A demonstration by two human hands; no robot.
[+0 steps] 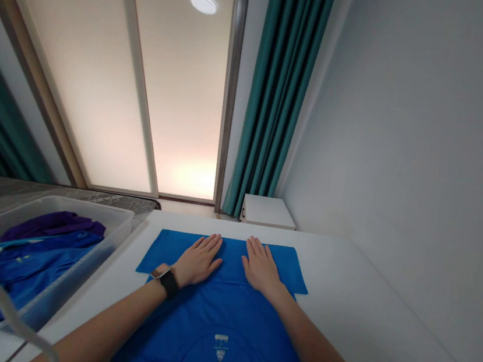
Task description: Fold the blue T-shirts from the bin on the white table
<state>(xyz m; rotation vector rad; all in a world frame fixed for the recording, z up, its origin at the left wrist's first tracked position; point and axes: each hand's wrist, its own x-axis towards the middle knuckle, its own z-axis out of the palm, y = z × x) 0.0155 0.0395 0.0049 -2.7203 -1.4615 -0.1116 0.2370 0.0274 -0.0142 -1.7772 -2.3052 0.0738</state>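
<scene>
A blue T-shirt point(216, 313) lies spread on the white table, its neckline and a small white printed label towards me. Its far part forms a straight-edged band, wider than the cloth just below it. My left hand point(199, 260) rests flat on this band, left of the middle, fingers extended; a dark-strapped watch point(165, 279) is on that wrist. On the band's right half lies my right hand point(261, 267), palm down with fingers stretched out. Both hands touch the cloth and grip nothing. The shirt's nearest edge is cut off by the frame.
A clear plastic bin point(120, 217) with blue and purple clothes stands left of the white table point(357, 313). A pale curved tube point(7, 300) crosses the lower left. Beyond the table are a small white cabinet point(268, 211), a teal curtain point(281, 92) and frosted sliding doors point(182, 91).
</scene>
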